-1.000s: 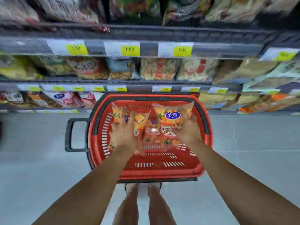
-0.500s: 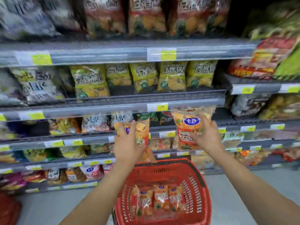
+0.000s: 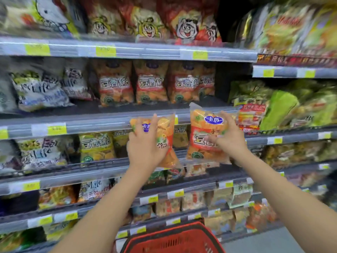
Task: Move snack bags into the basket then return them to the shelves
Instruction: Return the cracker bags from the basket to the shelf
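Grips one orange snack bag (image 3: 166, 132) in the left hand (image 3: 145, 148), fingers curled over its front, high above the red basket (image 3: 164, 241). Clasps a second orange bag (image 3: 200, 141) in the right hand (image 3: 230, 141), fingers wrapped round its right edge, likewise well above the basket and slightly to its right. Holds both bags roughly upright, close before the shelves (image 3: 100, 123) behind the basket.

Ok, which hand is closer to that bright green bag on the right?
Right. The right hand, holding an orange snack bag, is left of and below the green bag; the left hand is farther left.
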Tool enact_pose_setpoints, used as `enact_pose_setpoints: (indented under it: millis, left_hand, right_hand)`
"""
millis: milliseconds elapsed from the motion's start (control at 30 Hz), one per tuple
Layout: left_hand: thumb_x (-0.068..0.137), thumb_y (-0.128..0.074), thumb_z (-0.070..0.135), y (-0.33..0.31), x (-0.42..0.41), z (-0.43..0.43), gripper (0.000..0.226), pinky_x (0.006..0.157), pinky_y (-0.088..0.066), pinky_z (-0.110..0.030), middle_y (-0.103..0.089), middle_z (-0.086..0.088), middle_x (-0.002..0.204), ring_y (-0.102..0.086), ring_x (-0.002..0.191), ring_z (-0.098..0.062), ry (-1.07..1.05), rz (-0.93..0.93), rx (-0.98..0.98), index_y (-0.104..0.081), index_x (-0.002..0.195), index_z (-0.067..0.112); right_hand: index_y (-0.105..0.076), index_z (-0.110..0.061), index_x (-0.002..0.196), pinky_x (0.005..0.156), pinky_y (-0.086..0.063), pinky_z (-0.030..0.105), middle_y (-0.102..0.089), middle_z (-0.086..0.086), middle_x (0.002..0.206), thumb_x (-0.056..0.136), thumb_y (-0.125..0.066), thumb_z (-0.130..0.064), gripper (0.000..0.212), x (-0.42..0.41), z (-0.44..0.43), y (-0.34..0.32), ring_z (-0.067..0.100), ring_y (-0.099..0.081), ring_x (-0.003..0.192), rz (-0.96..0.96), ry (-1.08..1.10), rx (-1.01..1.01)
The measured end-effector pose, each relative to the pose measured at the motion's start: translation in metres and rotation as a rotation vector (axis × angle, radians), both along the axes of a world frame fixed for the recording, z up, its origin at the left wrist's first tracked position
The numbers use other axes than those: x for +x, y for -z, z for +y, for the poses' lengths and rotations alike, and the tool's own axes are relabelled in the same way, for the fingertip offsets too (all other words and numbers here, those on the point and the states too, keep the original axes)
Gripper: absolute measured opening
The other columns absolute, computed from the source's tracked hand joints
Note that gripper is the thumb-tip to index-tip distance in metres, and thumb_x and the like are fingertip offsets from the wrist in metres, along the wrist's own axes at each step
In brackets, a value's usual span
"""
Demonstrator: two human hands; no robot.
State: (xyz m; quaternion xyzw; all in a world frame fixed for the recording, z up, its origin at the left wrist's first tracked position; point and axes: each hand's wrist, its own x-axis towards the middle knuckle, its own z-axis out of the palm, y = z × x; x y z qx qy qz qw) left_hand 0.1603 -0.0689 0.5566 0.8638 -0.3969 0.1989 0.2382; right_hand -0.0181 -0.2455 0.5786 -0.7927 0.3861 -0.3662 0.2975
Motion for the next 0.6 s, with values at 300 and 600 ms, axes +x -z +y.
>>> enact_pose_setpoints:
  millis: [300,600]
  left_hand:
    - [0.078,-0.059,0.066,-0.092,0.017,-0.059,0.095,0.096,-0.039,-0.048,-0.019,-0.015,0.155,-0.048,0.115,-0.043,0.013,-0.151,-0.028,-0.009,0.152,0.034]
    - [0.079,-0.059,0.066,-0.132,0.019,-0.143,0.095,0.1,-0.037,-0.048,-0.024,-0.018,0.152,-0.044,0.121,-0.045,0.023,-0.187,0.061,-0.009,0.152,0.034]
  right_hand:
    - [-0.031,-0.029,0.147,0.099,-0.044,0.035,-0.049,-0.004,0.138,0.067,-0.087,-0.023,0.098,0.02,-0.065,-0.077,0.019,-0.052,0.119,-0.328,0.033,0.194]
    - [-0.034,-0.021,0.142,0.088,-0.052,0.047,-0.049,0.004,0.131,0.071,-0.082,-0.022,0.086,0.032,-0.149,-0.101,0.027,-0.056,0.109,-0.357,0.0,0.436]
